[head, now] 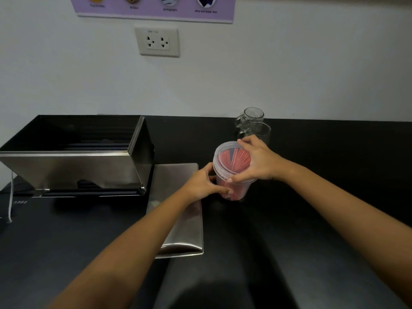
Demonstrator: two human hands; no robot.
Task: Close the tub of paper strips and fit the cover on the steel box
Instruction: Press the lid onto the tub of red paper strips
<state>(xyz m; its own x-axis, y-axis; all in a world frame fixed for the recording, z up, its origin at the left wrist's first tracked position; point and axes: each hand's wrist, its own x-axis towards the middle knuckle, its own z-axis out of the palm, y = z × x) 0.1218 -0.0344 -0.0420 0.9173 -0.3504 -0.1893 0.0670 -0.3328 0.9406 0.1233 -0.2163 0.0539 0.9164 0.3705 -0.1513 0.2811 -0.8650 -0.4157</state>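
A clear plastic tub (234, 186) packed with red paper strips stands on the black counter, right of centre. My left hand (204, 182) grips its lower left side. My right hand (256, 161) is spread over the clear lid (225, 157), which sits on the tub's rim, with the thumb at the front edge. The steel box (73, 161) stands open-topped at the left, with a dark inside. Its flat steel cover (185, 228) lies on the counter between box and tub, partly under my left forearm.
Two clear glass mugs (254, 123) stand just behind the tub by the wall. A white cord (10, 197) hangs at the far left beside the box. A wall socket (157, 42) sits above the counter. Black counter (323, 175) stretches to the right.
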